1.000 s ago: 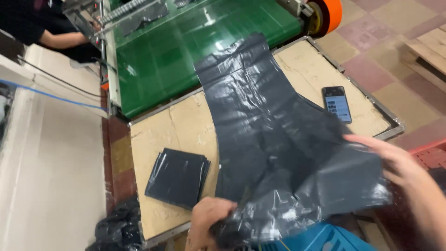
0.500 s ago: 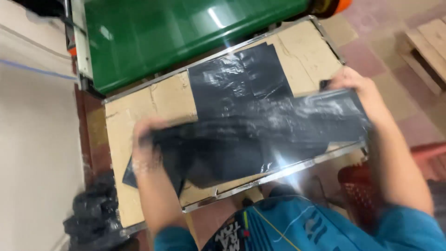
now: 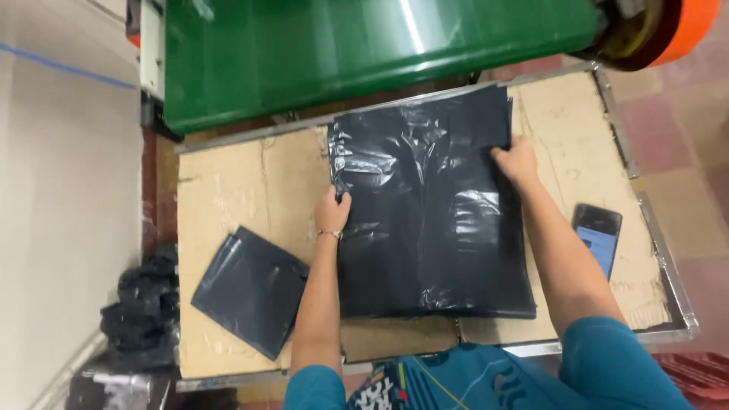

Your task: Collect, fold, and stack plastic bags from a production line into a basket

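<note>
We look down over our own teal sleeves at a cardboard-covered tabletop (image 3: pixel 235 190) in a metal frame. Nearest, at lower left, lies a small folded dark grey plastic bag (image 3: pixel 250 292). A phone (image 3: pixel 598 237) with a lit screen rests at right. In the middle, a large dark grey plastic bag (image 3: pixel 425 228) lies spread flat. Our left hand (image 3: pixel 332 212) rests on its left edge, fingers curled over the plastic; we cannot tell whether the grip pinches it. Our right hand (image 3: pixel 516 159) presses near its upper right corner, fingers spread, grip open. Beyond the tabletop runs a green conveyor belt (image 3: pixel 364 45) with an orange roller end (image 3: pixel 683 30). A heap of black bags (image 3: pixel 140 311) sits on the floor at left.
</note>
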